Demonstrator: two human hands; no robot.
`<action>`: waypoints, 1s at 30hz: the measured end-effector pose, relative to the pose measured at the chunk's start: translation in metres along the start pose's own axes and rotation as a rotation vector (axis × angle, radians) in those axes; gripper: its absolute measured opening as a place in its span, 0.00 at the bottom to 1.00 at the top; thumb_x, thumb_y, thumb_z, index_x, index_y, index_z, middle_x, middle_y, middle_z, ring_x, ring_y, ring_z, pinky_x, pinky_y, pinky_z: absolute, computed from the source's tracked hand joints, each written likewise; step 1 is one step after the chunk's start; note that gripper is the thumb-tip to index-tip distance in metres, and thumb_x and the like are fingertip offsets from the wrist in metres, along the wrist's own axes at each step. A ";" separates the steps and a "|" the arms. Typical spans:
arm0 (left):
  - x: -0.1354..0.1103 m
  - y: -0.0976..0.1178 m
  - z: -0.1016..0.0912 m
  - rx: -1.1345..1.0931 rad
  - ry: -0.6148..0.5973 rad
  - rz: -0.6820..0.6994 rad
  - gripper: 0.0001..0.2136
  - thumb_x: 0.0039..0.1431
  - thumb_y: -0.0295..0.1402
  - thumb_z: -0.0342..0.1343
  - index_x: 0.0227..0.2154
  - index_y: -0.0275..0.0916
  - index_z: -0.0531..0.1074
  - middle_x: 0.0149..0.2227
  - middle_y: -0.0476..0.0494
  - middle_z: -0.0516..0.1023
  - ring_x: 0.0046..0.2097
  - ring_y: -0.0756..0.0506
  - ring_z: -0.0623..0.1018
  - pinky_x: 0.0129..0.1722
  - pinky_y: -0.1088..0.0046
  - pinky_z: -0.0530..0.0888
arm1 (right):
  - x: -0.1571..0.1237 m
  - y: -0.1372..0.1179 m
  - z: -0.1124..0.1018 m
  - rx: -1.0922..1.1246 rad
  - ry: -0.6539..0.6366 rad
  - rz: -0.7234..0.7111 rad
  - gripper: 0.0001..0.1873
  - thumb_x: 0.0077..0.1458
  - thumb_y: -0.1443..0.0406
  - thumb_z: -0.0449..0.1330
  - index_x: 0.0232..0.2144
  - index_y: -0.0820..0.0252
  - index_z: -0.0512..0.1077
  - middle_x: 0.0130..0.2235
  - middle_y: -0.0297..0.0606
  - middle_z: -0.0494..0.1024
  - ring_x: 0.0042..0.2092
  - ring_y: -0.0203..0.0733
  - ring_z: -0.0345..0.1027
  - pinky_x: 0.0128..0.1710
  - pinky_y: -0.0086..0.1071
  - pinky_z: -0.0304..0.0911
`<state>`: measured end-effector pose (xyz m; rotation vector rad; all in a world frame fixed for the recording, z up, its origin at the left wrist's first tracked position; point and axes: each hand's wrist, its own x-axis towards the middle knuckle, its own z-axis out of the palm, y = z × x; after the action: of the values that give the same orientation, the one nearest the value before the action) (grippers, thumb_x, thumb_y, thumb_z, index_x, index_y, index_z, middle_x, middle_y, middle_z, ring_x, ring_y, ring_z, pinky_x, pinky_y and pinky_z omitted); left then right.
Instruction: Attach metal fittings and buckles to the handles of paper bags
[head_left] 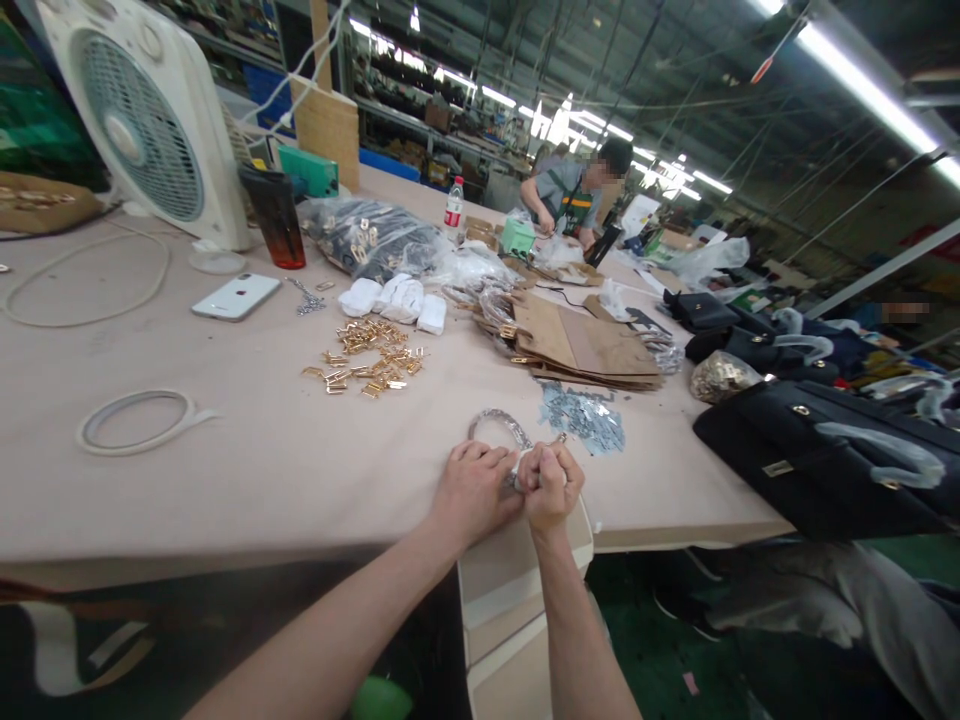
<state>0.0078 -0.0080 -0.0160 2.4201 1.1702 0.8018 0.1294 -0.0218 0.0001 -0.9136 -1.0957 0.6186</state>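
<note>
The left hand (474, 492) and right hand (551, 483) pinch a plastic-wrapped metal chain (496, 424) between curled fingers (541, 468)

The tan workbench (225, 480) carries loose gold metal fittings (364, 358), a white smartphone (235, 296) and a black handbag (810, 460).

The only readable sign is a small Apple logo on the back of the white smartphone (236, 296); the red-and-white bottle label (454, 210) is too small to read.

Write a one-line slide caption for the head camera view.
Left hand and right hand hold a plastic-wrapped chain near scattered gold buckles.
</note>
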 end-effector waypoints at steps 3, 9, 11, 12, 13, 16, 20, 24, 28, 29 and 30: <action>0.000 -0.001 0.000 0.001 -0.002 0.001 0.17 0.62 0.43 0.61 0.53 0.49 0.75 0.56 0.47 0.78 0.55 0.38 0.72 0.61 0.54 0.62 | 0.000 0.004 0.000 -0.047 -0.018 -0.026 0.22 0.68 0.57 0.55 0.22 0.55 0.59 0.19 0.26 0.59 0.20 0.32 0.52 0.21 0.29 0.52; 0.000 0.000 -0.002 0.013 -0.020 -0.001 0.11 0.61 0.38 0.61 0.46 0.46 0.77 0.49 0.44 0.80 0.54 0.38 0.72 0.60 0.55 0.64 | 0.003 0.009 0.004 -0.234 -0.099 -0.037 0.21 0.68 0.57 0.56 0.22 0.56 0.63 0.20 0.28 0.62 0.22 0.34 0.55 0.24 0.30 0.54; -0.001 0.001 -0.002 0.012 -0.012 -0.002 0.10 0.61 0.36 0.60 0.46 0.46 0.77 0.48 0.45 0.80 0.54 0.39 0.72 0.60 0.55 0.64 | 0.002 0.009 0.006 -0.269 -0.117 -0.023 0.20 0.67 0.57 0.56 0.23 0.56 0.65 0.21 0.29 0.63 0.23 0.35 0.55 0.24 0.30 0.54; -0.001 0.001 -0.003 0.010 -0.007 -0.002 0.10 0.61 0.35 0.60 0.46 0.46 0.77 0.48 0.45 0.80 0.53 0.39 0.73 0.60 0.55 0.64 | 0.002 0.008 0.006 -0.272 -0.116 -0.017 0.19 0.67 0.56 0.57 0.24 0.57 0.66 0.21 0.29 0.63 0.24 0.35 0.55 0.24 0.30 0.54; -0.001 0.001 -0.003 0.008 -0.005 0.000 0.11 0.61 0.35 0.60 0.46 0.46 0.77 0.48 0.45 0.80 0.53 0.39 0.73 0.60 0.55 0.63 | 0.002 0.008 0.007 -0.269 -0.108 -0.013 0.19 0.67 0.56 0.57 0.24 0.57 0.66 0.21 0.29 0.63 0.24 0.34 0.55 0.24 0.29 0.54; -0.001 0.001 -0.003 -0.002 0.004 0.000 0.12 0.61 0.37 0.61 0.47 0.45 0.76 0.49 0.45 0.80 0.53 0.39 0.73 0.60 0.55 0.64 | 0.004 0.003 0.005 -0.186 -0.084 0.036 0.20 0.67 0.56 0.57 0.23 0.57 0.64 0.20 0.27 0.61 0.22 0.32 0.53 0.22 0.28 0.53; -0.002 0.000 -0.002 -0.010 0.027 -0.002 0.23 0.59 0.46 0.64 0.55 0.46 0.73 0.52 0.45 0.80 0.54 0.38 0.73 0.60 0.54 0.63 | 0.018 -0.006 0.001 0.030 0.059 0.095 0.20 0.66 0.55 0.58 0.25 0.57 0.63 0.18 0.23 0.58 0.17 0.29 0.47 0.16 0.24 0.46; -0.002 -0.001 -0.001 -0.003 0.017 0.004 0.24 0.57 0.48 0.66 0.54 0.46 0.73 0.52 0.45 0.80 0.53 0.38 0.73 0.60 0.54 0.64 | 0.031 -0.007 0.005 0.074 0.056 0.144 0.20 0.65 0.54 0.59 0.25 0.57 0.64 0.18 0.23 0.59 0.16 0.28 0.48 0.15 0.23 0.46; -0.001 -0.001 -0.002 0.001 0.011 0.010 0.20 0.57 0.46 0.66 0.50 0.44 0.75 0.52 0.45 0.80 0.53 0.38 0.73 0.60 0.54 0.64 | 0.038 0.000 0.013 -0.019 -0.036 0.230 0.22 0.64 0.52 0.61 0.23 0.58 0.64 0.17 0.24 0.59 0.16 0.29 0.50 0.15 0.23 0.46; -0.001 -0.001 -0.002 -0.001 0.012 0.009 0.20 0.57 0.46 0.66 0.49 0.44 0.75 0.52 0.45 0.80 0.53 0.38 0.73 0.60 0.54 0.64 | 0.039 0.002 0.014 -0.040 -0.048 0.246 0.23 0.63 0.51 0.61 0.23 0.57 0.64 0.16 0.23 0.59 0.16 0.29 0.49 0.15 0.23 0.46; -0.001 -0.001 -0.003 -0.002 0.012 0.007 0.20 0.57 0.47 0.66 0.49 0.44 0.75 0.52 0.45 0.80 0.53 0.38 0.73 0.60 0.54 0.64 | 0.040 0.003 0.014 -0.055 -0.057 0.258 0.23 0.63 0.51 0.61 0.23 0.57 0.64 0.16 0.23 0.58 0.16 0.29 0.49 0.15 0.24 0.46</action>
<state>0.0049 -0.0080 -0.0150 2.4217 1.1654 0.8198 0.1301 0.0161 0.0185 -1.1010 -1.0573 0.8338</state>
